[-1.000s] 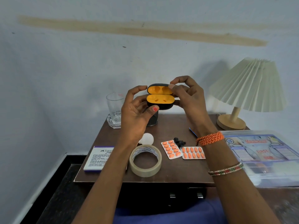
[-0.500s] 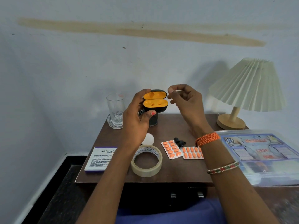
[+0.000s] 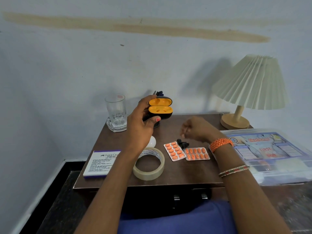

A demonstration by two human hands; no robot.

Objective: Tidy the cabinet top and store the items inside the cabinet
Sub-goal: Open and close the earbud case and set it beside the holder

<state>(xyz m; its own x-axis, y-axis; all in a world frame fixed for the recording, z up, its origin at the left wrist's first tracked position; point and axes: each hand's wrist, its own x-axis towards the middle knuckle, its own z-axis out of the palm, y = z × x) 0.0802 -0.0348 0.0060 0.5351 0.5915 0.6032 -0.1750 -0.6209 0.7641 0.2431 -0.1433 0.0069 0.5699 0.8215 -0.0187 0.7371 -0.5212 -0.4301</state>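
My left hand (image 3: 140, 125) grips an open earbud case (image 3: 160, 108), black outside and orange inside, above the back of the brown cabinet top (image 3: 199, 173). Both of its wells look empty. My right hand (image 3: 196, 128) hovers low over the cabinet top with fingers curled downward, just above and right of small black earbuds (image 3: 182, 143). It holds nothing that I can see. Two blister strips of orange tablets (image 3: 174, 151) (image 3: 196, 153) lie beside the earbuds. A roll of tape (image 3: 149, 163) and a white stamp pad box (image 3: 101, 163) sit near the front edge.
A drinking glass (image 3: 116, 114) on a glass coaster stands at the back left, and a dark pen holder hides behind the case. A small white bulb (image 3: 152, 141) lies by the tape. A pleated lamp (image 3: 249, 85) stands back right. A clear first aid box (image 3: 273, 156) lies at right.
My right hand let go of the case lid and dropped down toward the black earbuds. My left hand lowered the open case and shifted it left.
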